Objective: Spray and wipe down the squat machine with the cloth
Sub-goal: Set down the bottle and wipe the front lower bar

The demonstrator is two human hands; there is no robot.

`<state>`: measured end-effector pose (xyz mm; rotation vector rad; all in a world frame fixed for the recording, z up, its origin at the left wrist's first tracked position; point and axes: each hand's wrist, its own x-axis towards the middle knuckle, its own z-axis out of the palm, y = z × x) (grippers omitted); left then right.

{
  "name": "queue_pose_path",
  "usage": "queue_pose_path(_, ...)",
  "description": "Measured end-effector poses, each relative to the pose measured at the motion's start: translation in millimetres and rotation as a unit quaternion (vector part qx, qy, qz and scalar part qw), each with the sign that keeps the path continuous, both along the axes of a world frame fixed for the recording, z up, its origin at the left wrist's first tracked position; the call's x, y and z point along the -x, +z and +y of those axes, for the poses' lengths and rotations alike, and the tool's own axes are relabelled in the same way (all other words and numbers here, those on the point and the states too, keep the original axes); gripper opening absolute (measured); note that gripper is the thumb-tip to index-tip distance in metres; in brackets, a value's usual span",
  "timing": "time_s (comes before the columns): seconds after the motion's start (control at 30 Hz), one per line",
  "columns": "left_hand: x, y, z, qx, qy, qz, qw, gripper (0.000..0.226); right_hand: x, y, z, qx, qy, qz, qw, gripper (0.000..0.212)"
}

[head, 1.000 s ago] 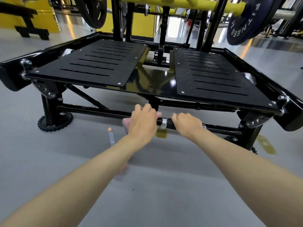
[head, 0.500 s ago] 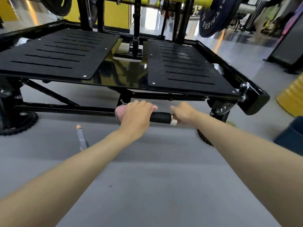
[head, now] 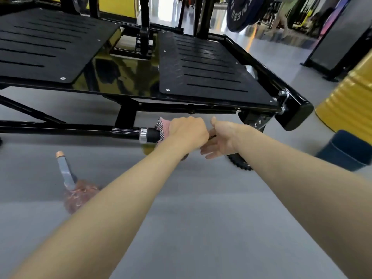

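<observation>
The black squat machine (head: 211, 77) has two slotted foot plates above a low front bar (head: 128, 133) with a chrome collar. My left hand (head: 187, 131) grips a pink cloth (head: 164, 125) wrapped round that bar, just right of the collar. Right beside it, my right hand (head: 223, 137) is off the bar with fingers straight and spread, holding nothing. A spray bottle (head: 68, 178) with a grey neck and orange tip stands on the floor to the left, partly hidden by my left forearm.
Grey gym floor (head: 201, 218) lies in front. A yellow ribbed drum (head: 350, 105) and a dark blue bin (head: 346, 150) stand at the right. A weight plate (head: 243, 11) hangs at the back. A toothed foot (head: 239, 162) sits under the machine's right corner.
My left hand has slid the cloth rightward along the bar, past the chrome collar. My right hand has let go of the bar and opened. The view has shifted right.
</observation>
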<state>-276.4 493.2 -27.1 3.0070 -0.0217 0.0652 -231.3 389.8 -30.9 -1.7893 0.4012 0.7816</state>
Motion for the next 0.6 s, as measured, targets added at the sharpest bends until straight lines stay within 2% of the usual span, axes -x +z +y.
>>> queue_pose_path(0.03,-1.9,3.3,-4.3,-0.021,-0.006,0.025,0.999,0.027,-0.5,-2.3,-2.5,0.0,-0.001,0.0,1.0,0.072)
queue_pose_path(0.1,-1.9,1.2,-14.0,-0.125,-0.024,0.064,0.99,0.03,-1.0,-6.7,-2.7,-0.004,0.004,0.004,1.0,0.072)
queue_pose_path(0.2,0.6,-7.9,-30.8,-0.308,-0.086,0.064,0.945,0.04,-0.1,-7.0,-2.5,0.001,0.001,-0.003,1.0,0.071)
queue_pose_path(0.3,2.0,-17.9,-35.2,-0.407,-0.147,0.044,0.901,0.044,2.6,-6.9,-0.6,0.033,0.0,-0.026,0.999,0.067)
queue_pose_path(0.37,10.4,-24.1,-35.8,-0.478,-0.193,0.011,0.857,0.047,5.3,-7.7,0.7,0.026,-0.006,-0.023,0.999,0.067)
queue_pose_path(0.47,23.4,-41.6,-30.9,-0.598,-0.257,-0.042,0.758,0.054,8.9,-6.8,2.6,0.036,0.005,-0.033,0.999,0.073)
queue_pose_path(0.6,33.2,-49.9,-4.1,-0.637,-0.316,-0.096,0.697,0.047,13.8,-1.1,8.4,0.04,0.003,-0.066,0.997,0.069)
